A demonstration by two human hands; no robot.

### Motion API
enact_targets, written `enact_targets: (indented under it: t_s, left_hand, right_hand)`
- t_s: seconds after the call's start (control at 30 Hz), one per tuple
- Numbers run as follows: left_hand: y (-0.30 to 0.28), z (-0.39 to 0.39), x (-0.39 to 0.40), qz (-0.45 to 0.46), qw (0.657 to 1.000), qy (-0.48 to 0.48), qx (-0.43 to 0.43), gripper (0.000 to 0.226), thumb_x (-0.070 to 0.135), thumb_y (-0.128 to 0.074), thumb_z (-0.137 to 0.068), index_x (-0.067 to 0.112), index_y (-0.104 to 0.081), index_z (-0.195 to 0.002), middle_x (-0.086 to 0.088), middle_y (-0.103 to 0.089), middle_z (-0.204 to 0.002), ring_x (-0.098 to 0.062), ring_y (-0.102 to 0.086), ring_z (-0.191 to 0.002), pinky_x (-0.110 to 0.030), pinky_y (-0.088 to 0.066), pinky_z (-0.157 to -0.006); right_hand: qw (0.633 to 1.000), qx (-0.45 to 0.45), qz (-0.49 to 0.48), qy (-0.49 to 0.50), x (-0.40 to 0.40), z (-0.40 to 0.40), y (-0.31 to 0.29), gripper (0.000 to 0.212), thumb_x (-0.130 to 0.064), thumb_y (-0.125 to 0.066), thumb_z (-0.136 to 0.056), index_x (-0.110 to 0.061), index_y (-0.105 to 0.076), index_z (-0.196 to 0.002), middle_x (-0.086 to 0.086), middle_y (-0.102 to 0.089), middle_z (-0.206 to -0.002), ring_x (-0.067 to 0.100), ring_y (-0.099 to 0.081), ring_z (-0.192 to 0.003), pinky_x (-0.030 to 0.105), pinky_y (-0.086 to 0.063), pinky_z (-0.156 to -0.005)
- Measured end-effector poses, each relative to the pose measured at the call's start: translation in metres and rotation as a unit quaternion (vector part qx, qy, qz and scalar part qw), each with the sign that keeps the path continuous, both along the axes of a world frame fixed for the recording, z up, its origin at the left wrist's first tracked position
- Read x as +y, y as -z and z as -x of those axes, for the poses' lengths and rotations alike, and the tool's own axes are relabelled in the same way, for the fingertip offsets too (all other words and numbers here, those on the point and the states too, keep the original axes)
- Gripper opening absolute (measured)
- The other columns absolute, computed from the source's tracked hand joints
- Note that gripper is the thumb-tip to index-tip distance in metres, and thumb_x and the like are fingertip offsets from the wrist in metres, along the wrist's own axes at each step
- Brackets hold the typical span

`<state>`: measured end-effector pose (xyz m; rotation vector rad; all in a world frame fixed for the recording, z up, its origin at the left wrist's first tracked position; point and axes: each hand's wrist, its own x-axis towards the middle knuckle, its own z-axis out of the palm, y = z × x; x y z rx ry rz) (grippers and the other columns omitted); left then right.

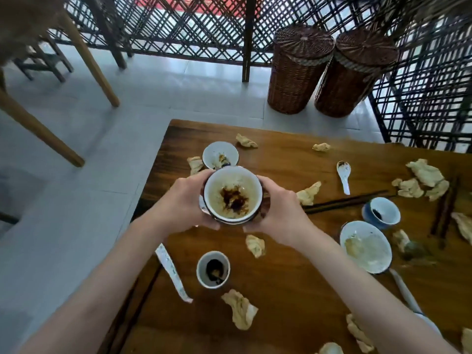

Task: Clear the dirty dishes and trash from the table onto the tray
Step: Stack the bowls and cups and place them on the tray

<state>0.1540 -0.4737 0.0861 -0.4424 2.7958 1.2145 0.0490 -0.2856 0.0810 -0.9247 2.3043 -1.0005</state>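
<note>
Stained bowl (233,194) lifted above wooden table (281,277), cupped between both hands.

Left hand (182,204) at 9 o'clock of the bowl, right hand (278,213) at 3 o'clock, fingers curled around its sides. On the table: small dirty dish (220,155) at 12 o'clock, sauce cup (213,269) at 6 o'clock, plate (365,247) and white spoon (344,176) toward 3 o'clock, crumpled napkins (240,312) scattered around.
</note>
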Motion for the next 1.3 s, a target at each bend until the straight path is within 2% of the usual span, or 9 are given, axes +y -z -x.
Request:
enact_targets:
  t_s: [0.07, 0.1, 0.17, 0.27, 0.43, 0.6, 0.97, 1.1, 1.3]
  left_hand:
    - [0.002, 0.022, -0.025, 0.019, 1.0, 0.011, 0.014, 0.097, 0.028, -0.094, -0.042, 0.038, -0.044, -0.124, 0.036, -0.05, -0.091, 0.02, -0.049, -0.091, -0.001, -0.037, -0.062]
    - [0.004, 0.033, -0.036, 0.027, 0.999, 0.012, 0.018, 0.097, 0.027, -0.094, -0.042, 0.035, -0.045, -0.125, 0.036, -0.049, -0.089, 0.015, -0.051, -0.088, -0.001, -0.036, -0.059]
    - [0.01, 0.055, -0.058, 0.04, 0.999, 0.01, 0.02, 0.097, 0.026, -0.094, -0.042, 0.029, -0.047, -0.127, 0.033, -0.048, -0.087, 0.005, -0.05, -0.088, -0.003, -0.035, -0.059]
    - [0.022, 0.08, -0.079, 0.043, 0.999, 0.008, 0.016, 0.097, 0.023, -0.094, -0.045, 0.026, -0.046, -0.13, 0.026, -0.048, -0.098, 0.0, -0.044, -0.098, -0.006, -0.032, -0.063]
    - [0.05, 0.108, -0.103, 0.023, 1.0, -0.014, -0.013, 0.097, 0.016, -0.092, -0.048, 0.024, -0.045, -0.133, 0.017, -0.049, -0.11, -0.002, -0.039, -0.102, -0.023, -0.033, -0.08]
    - [0.072, 0.118, -0.116, 0.004, 0.999, -0.029, -0.03, 0.096, 0.013, -0.092, -0.05, 0.024, -0.045, -0.133, 0.005, -0.055, -0.126, -0.006, -0.041, -0.108, -0.026, -0.036, -0.085]
    - [0.084, 0.122, -0.119, -0.057, 0.998, -0.01, -0.04, 0.097, 0.01, -0.09, -0.053, 0.03, -0.04, -0.133, 0.013, -0.052, -0.115, -0.009, -0.048, -0.106, -0.027, -0.043, -0.08]
    - [0.088, 0.122, -0.118, -0.085, 0.995, -0.002, -0.042, 0.101, 0.007, -0.09, -0.052, 0.037, -0.037, -0.132, 0.014, -0.052, -0.114, -0.012, -0.047, -0.111, -0.031, -0.046, -0.086]
    - [0.094, 0.123, -0.114, -0.074, 0.997, -0.002, -0.016, 0.11, 0.008, -0.092, -0.044, 0.038, -0.035, -0.133, 0.018, -0.052, -0.108, -0.008, -0.048, -0.109, -0.026, -0.044, -0.085]
  right_hand:
    - [1.0, 0.004, 0.0, 0.017, -0.024, 0.016, 0.003, 0.092, -0.021, -0.09, -0.05, -0.027, -0.045, -0.13, -0.019, -0.057, -0.104, -0.002, -0.048, -0.095, 0.004, -0.034, -0.071]
    - [1.0, 0.005, -0.002, 0.026, -0.035, 0.025, 0.005, 0.091, -0.02, -0.09, -0.05, -0.026, -0.046, -0.129, -0.017, -0.057, -0.106, -0.001, -0.048, -0.095, 0.004, -0.034, -0.07]
    - [0.999, 0.003, -0.011, 0.046, -0.058, 0.043, 0.013, 0.088, -0.02, -0.09, -0.05, -0.023, -0.047, -0.126, -0.012, -0.059, -0.108, 0.005, -0.051, -0.097, 0.014, -0.039, -0.076]
    - [0.998, 0.005, -0.028, 0.059, -0.082, 0.064, 0.022, 0.084, -0.02, -0.091, -0.049, -0.02, -0.049, -0.122, -0.004, -0.062, -0.114, 0.014, -0.055, -0.104, 0.026, -0.044, -0.084]
    - [0.997, -0.006, -0.039, 0.061, -0.11, 0.088, 0.043, 0.082, -0.017, -0.09, -0.05, -0.019, -0.051, -0.122, -0.004, -0.061, -0.112, 0.011, -0.051, -0.1, 0.024, -0.04, -0.083]
    - [0.997, -0.01, -0.052, 0.063, -0.128, 0.096, 0.06, 0.083, -0.013, -0.09, -0.049, -0.017, -0.053, -0.123, -0.008, -0.05, -0.105, 0.01, -0.044, -0.098, 0.023, -0.037, -0.083]
    - [0.992, -0.084, -0.056, 0.076, -0.126, 0.1, 0.07, 0.084, -0.01, -0.088, -0.054, -0.027, -0.041, -0.121, -0.014, -0.052, -0.098, 0.011, -0.05, -0.097, 0.026, -0.04, -0.079]
    - [0.989, -0.109, -0.056, 0.079, -0.128, 0.099, 0.074, 0.102, -0.008, -0.087, -0.052, -0.033, -0.031, -0.133, -0.011, -0.053, -0.106, 0.014, -0.048, -0.102, 0.028, -0.041, -0.083]
    - [0.988, -0.098, -0.058, 0.103, -0.131, 0.1, 0.079, 0.086, -0.009, -0.09, -0.045, -0.026, -0.051, -0.12, -0.012, -0.057, -0.104, 0.01, -0.051, -0.099, 0.024, -0.04, -0.08]
